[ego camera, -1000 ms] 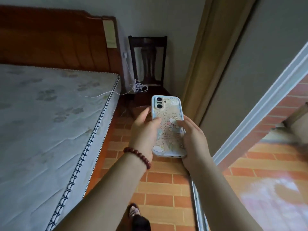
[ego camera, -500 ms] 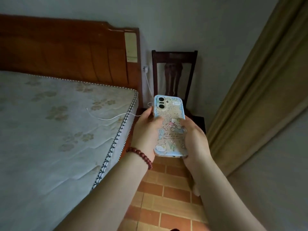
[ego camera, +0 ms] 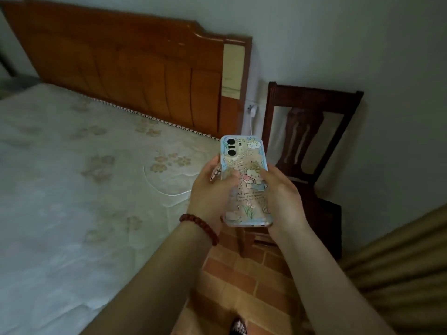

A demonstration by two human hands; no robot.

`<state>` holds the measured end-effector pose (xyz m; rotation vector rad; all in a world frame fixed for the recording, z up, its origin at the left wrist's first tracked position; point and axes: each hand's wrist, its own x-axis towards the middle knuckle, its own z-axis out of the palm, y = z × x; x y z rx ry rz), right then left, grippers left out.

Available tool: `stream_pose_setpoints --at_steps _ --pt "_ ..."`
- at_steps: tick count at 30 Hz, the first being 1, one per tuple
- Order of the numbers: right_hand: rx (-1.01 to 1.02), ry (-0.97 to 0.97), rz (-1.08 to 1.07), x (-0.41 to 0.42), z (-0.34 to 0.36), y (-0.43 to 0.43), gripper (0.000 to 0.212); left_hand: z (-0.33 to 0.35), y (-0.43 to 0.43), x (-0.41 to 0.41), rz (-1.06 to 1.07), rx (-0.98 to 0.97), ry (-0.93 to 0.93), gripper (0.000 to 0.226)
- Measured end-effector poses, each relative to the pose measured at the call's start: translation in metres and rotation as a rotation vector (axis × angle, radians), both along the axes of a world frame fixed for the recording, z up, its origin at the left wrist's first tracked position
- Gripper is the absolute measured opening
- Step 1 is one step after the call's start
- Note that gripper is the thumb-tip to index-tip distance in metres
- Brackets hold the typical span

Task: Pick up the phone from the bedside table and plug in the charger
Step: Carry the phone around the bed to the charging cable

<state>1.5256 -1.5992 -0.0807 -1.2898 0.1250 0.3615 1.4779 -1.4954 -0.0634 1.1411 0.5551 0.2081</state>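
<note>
Setting: bedroom in a home. Bare quilted mattress [ego camera: 72, 189] with floral stitching fills the left of the frame; carved wooden headboard [ego camera: 121, 68] across the upper left, against a plain pale wall [ego camera: 338, 32]. Dark wooden chair [ego camera: 312, 131] at centre right, beside the headboard. White charger plug [ego camera: 253, 110] in a wall socket between headboard and chair. Terracotta brick-pattern tile floor [ego camera: 242, 281], lower centre. Beige curtain [ego camera: 399, 262], lower right.

text: none legible | phone case [ego camera: 244, 180]: small handwritten lines, too blurred to read
</note>
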Motion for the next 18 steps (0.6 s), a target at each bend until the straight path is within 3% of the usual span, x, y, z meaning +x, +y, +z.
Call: stream_pose_setpoints --at_steps 10,18 --pt "-0.071 0.077 0.185 0.104 -0.035 0.111 0.030 -0.028 0.102 0.087 0.166 -0.039 0.092 0.053" --pt "-0.071 0.102 0.242 0.176 -0.063 0.233 0.029 -0.054 0.219 0.156 0.257 -0.034 0.152 0.050"
